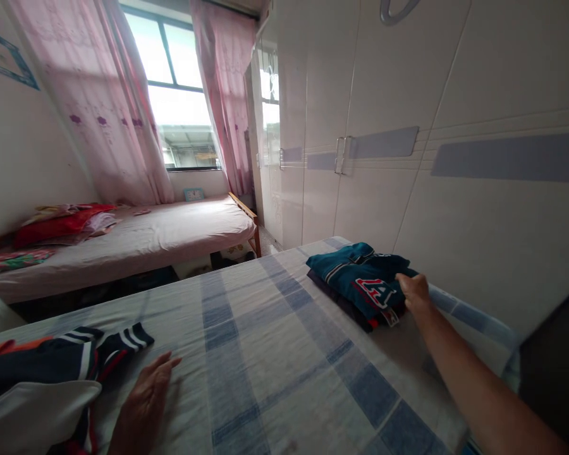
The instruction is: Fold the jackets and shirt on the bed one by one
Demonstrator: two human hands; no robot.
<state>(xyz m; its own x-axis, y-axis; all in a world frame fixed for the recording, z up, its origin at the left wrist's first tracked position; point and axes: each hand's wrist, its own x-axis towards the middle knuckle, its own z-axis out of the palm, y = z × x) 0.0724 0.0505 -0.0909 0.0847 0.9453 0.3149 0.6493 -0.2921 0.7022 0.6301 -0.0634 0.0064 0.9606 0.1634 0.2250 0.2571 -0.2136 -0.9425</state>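
A folded teal jacket (346,268) with a red and white letter A lies on top of darker folded clothing (334,292) at the right of the bed. My right hand (413,291) pinches the jacket's right edge, fingers closed on the cloth. My left hand (146,398) hovers over or rests on the sheet at the lower left, its fingers stretched out and nothing in it. Just left of it lies a dark navy garment (42,363) with white-striped cuffs, spread loosely. A white piece of cloth (38,411) and some orange cloth (28,344) lie with it.
The bed under my hands has a blue and white checked sheet (270,341). Beyond it stands another bed (180,230) with a pink sheet and a red bundle (61,224). White wardrobe doors (379,208) run along the right. Pink curtains (99,114) frame the window.
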